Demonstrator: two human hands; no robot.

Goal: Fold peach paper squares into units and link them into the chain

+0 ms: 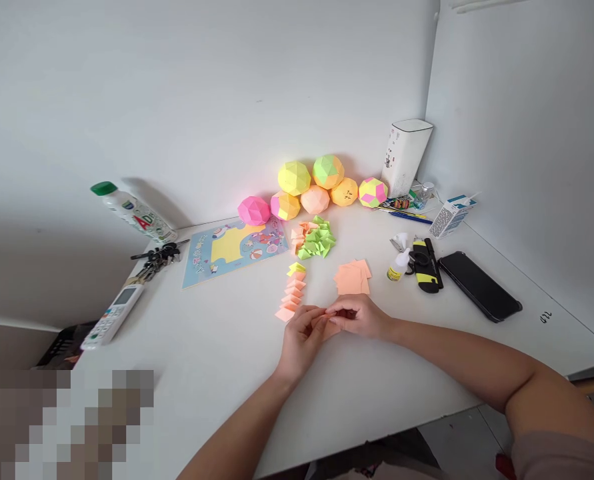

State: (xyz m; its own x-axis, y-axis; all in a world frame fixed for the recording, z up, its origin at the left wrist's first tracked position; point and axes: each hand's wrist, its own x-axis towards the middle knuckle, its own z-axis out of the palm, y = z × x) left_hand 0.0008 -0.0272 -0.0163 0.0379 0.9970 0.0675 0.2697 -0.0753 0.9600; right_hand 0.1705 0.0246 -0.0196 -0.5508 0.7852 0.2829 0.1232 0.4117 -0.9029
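Note:
Both hands meet over the table, pinching one sheet of peach paper point(333, 329). My left hand point(303, 333) is closed on its left side, thumb and fingertips together. My right hand point(357, 315) grips the same sheet from the right; the fingers cover much of it, so its folds cannot be made out. Just beyond my right hand lies a stack of square peach papers point(353, 276). A row of folded peach pieces point(293, 293), with a yellow piece point(297, 269) at its far end, runs up beside my left hand. Farther back sits a pile of folded green pieces point(317, 240).
Several faceted paper balls point(295, 178) are stacked against the wall. At right are a small glue bottle point(397, 265), a yellow-black cutter point(425, 265), a black phone point(479, 285) and a carton point(453, 216). Leftward are a picture board point(197, 260), a remote point(114, 315), keys point(157, 259) and a bottle point(135, 212).

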